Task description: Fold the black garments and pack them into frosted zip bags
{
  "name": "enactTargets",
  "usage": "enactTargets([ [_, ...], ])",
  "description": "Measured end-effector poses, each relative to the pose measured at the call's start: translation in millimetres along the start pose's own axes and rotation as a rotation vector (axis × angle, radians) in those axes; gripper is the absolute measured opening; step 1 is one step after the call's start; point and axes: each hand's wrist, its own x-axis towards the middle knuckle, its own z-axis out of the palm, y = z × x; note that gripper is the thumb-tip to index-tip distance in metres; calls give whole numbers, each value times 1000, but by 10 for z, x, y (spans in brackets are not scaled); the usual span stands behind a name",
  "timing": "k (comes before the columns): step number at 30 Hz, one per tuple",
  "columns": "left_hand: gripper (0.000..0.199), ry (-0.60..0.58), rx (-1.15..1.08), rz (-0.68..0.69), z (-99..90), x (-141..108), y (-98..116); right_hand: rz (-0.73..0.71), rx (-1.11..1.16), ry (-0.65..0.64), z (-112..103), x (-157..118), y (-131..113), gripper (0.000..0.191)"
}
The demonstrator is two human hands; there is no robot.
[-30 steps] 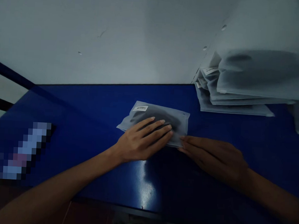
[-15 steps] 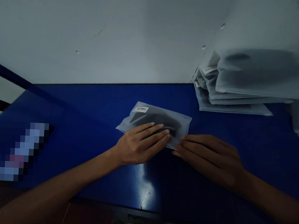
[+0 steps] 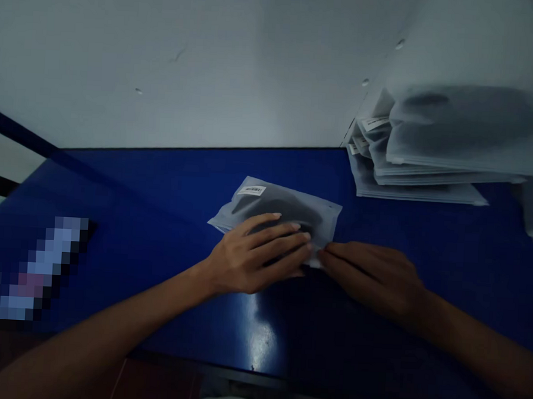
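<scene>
A frosted plastic zip bag [image 3: 293,198] lies at a slant on the blue table, with something dark inside and a white barcode label [image 3: 252,190] near its far left corner. Across its near part rests my left hand [image 3: 264,250], palm down with the fingers stretched out and a little apart. My right hand [image 3: 374,273] pinches the bag's near right edge between fingertips and thumb. Both hands cover the bag's near edge, so most of it is hidden.
Several similar filled bags [image 3: 457,132] are stacked at the back right of the blue table [image 3: 169,188]. A pale wall [image 3: 211,59] rises behind the table. A pixelated oblong object [image 3: 43,268] lies at the left. The table's front edge runs below my arms.
My left fingers have slid slightly right over the bag and spread more. The right hand's fingers have drawn closer together at the bag's edge. The bag has barely shifted.
</scene>
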Motion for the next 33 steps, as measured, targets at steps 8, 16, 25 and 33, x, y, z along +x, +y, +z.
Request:
enactTargets([
  [8, 6, 40, -74, 19, 1, 41, 59, 78, 131, -160, -19, 78, -134, 26],
  [16, 8, -60, -81, 83, -73, -11, -16, -59, 67, -106, -31, 64, -69, 13],
  [25, 7, -67, -24, 108, -53, -31, -48, -123, 75, -180, 9, 35, 8, 14],
  [33, 6, -85, -105, 94, -25, -59, -98, -131, 57, -182, -17, 37, 30, 17],
])
